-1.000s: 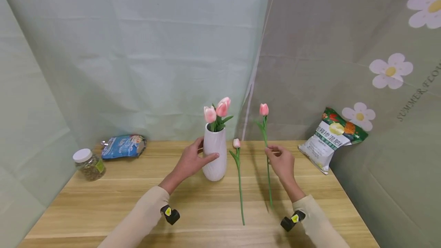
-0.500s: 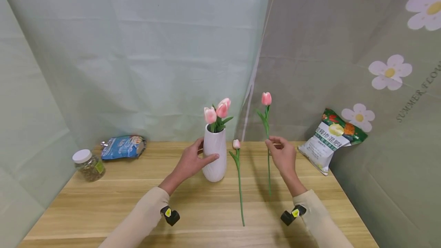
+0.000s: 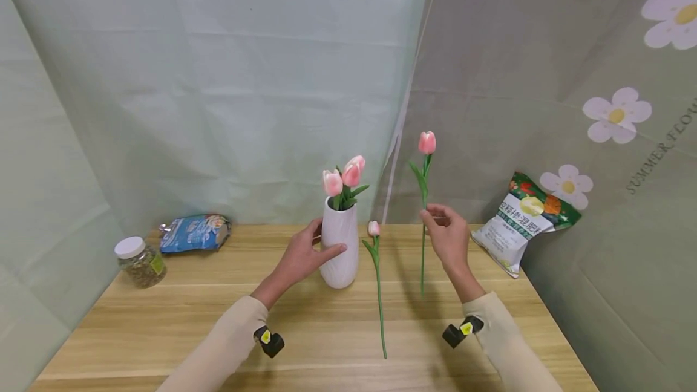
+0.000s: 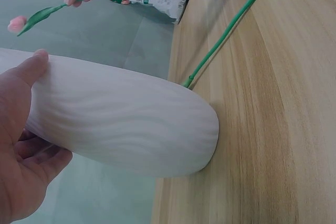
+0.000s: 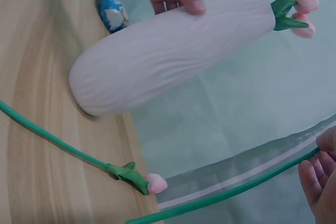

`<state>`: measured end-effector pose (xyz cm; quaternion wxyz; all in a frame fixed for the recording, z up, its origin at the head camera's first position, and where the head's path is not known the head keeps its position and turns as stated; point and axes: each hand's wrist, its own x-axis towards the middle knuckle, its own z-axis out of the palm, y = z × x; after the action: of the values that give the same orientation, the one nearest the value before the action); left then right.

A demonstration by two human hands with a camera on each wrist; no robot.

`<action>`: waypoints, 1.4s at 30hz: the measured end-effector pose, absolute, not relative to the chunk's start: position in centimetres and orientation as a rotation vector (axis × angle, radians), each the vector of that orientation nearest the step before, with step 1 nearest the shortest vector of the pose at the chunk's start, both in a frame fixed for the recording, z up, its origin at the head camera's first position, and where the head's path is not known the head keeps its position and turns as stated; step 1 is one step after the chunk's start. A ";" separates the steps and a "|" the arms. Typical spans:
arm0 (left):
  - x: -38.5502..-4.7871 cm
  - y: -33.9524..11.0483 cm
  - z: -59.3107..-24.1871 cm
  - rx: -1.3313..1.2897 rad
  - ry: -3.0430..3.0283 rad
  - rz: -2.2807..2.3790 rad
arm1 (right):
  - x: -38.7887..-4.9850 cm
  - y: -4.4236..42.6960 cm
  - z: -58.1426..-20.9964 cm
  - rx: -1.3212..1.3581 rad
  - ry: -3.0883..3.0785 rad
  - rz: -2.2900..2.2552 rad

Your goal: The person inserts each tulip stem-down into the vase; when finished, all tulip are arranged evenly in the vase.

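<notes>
A white ribbed vase stands upright on the wooden table, with several pink tulips in its mouth. My left hand holds the vase from its left side, thumb across the front and fingers behind. To the right, my right hand pinches the green stem of a single pink tulip, raised upright above the table with its stem end hanging free. Between the vase and that hand, another tulip lies on the table, its bloom toward the back.
At the back left lie a blue packet and a clear jar with a white lid. A green and white bag leans against the curtain at the right. Cloth hangs behind the table.
My right hand has risen a little, lifting the tulip higher above the table. The left hand and the vase have stayed in place.
</notes>
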<state>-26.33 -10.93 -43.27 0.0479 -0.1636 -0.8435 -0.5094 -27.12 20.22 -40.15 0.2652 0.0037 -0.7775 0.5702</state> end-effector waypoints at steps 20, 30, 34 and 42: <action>-26.4 -10.9 -43.1 -0.512 -2.574 -1.536 | -27.2 19.8 -37.8 0.135 -2.045 1.503; -26.3 -11.0 -43.1 -0.513 -2.569 -1.551 | -27.2 19.3 -35.9 0.193 -1.982 1.552; -26.3 -11.0 -43.2 -0.513 -2.566 -1.552 | -27.0 19.2 -35.2 0.208 -1.953 1.604; -26.3 -10.9 -43.3 -0.504 -2.575 -1.552 | -26.8 19.2 -34.2 0.209 -1.910 1.682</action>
<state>-26.25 -10.93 -43.25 0.0466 -0.1652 -0.8437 -0.5087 -26.80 19.22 -34.23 0.2898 0.0783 -0.7158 0.6304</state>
